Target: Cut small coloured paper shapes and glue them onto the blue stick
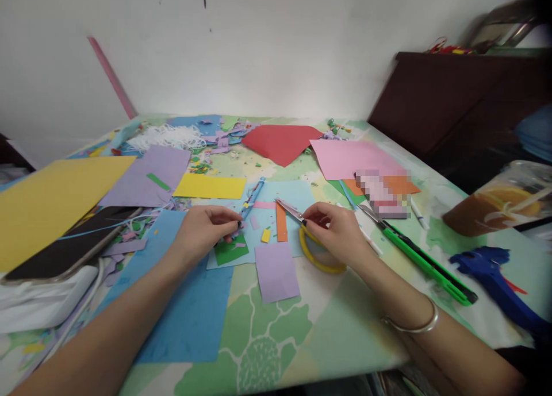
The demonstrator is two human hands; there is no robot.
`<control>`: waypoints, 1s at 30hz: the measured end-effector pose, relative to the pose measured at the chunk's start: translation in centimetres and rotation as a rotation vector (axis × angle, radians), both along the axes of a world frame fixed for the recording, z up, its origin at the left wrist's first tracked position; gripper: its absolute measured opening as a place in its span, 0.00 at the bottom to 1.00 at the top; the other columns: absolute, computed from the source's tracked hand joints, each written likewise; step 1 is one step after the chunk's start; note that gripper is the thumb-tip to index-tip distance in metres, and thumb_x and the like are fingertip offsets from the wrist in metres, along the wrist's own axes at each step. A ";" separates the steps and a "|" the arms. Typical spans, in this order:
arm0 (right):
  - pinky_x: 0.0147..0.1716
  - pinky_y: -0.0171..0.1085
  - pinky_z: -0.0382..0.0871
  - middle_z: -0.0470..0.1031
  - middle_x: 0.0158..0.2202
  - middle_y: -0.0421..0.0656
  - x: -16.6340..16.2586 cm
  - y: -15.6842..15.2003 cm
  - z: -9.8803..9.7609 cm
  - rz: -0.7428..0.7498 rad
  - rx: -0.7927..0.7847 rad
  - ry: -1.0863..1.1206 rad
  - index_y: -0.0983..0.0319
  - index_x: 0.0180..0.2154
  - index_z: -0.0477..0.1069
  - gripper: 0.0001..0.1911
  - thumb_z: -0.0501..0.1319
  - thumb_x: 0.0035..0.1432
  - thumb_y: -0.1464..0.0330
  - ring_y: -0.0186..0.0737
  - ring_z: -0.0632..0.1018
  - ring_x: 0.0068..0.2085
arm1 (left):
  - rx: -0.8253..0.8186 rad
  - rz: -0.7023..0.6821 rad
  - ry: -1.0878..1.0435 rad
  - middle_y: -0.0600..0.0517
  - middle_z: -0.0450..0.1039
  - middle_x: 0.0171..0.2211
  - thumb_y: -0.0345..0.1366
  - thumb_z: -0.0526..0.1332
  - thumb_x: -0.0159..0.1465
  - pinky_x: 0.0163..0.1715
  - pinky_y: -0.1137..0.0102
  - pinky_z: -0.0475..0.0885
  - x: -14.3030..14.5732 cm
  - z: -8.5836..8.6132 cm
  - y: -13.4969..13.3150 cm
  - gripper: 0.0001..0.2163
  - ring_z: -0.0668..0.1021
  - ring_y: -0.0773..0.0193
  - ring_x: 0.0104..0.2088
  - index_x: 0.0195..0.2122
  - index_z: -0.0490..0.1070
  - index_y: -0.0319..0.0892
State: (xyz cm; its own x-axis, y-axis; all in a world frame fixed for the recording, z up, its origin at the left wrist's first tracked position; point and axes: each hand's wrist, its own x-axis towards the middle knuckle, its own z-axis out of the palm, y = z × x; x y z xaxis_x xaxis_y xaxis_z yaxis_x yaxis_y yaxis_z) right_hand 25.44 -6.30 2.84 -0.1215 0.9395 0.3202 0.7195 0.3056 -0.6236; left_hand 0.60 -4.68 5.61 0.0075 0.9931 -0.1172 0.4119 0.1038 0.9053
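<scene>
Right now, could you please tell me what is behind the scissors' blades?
The orange strip and light blue sheet show around the scissors' blades; whatever they and the right hand cover is hidden.

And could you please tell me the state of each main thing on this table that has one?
Yellow-handled scissors: in the right hand, blades apparently nearly closed
Blue patterned pen: at the left hand's fingertips, grip unclear
Smartphone: lying flat, dark
Green utility knife: lying down
Plastic cup: part-filled with brown drink
White string: loosely tangled
Red paper: lying flat
</scene>
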 end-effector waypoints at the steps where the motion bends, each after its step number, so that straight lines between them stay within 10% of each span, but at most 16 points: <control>1: 0.32 0.36 0.68 0.77 0.30 0.41 -0.1 0.0 -0.1 0.011 0.014 -0.014 0.61 0.33 0.73 0.07 0.57 0.54 0.74 0.36 0.75 0.31 | -0.008 -0.010 -0.007 0.53 0.74 0.17 0.29 0.65 0.46 0.15 0.78 0.63 -0.1 -0.2 0.0 0.05 0.72 0.69 0.16 0.26 0.79 0.40; 17: 0.34 0.35 0.61 0.77 0.34 0.46 -8.3 6.9 0.0 0.398 -0.075 -0.344 0.64 0.35 0.76 0.09 0.65 0.48 0.75 0.42 0.74 0.36 | 0.130 -0.091 0.078 0.53 0.75 0.19 0.31 0.62 0.47 0.20 0.73 0.67 -0.9 -0.2 0.3 0.06 0.75 0.65 0.17 0.26 0.78 0.41; 30: 0.31 0.31 0.64 0.76 0.30 0.40 -6.6 3.4 2.3 0.366 -0.034 -0.118 0.62 0.32 0.70 0.02 0.59 0.58 0.73 0.33 0.74 0.31 | 0.041 -0.048 -0.062 0.47 0.79 0.25 0.39 0.62 0.54 0.12 0.76 0.61 0.0 0.6 -0.5 0.09 0.74 0.68 0.13 0.27 0.75 0.39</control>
State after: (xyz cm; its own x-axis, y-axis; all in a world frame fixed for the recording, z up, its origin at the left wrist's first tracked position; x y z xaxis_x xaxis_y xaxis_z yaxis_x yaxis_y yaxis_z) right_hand 18.81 -2.89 5.11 -0.4852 0.8369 0.2535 0.6338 0.5363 -0.5573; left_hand 0.56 -5.21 6.17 0.0614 0.9954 -0.0741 0.3585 0.0473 0.9323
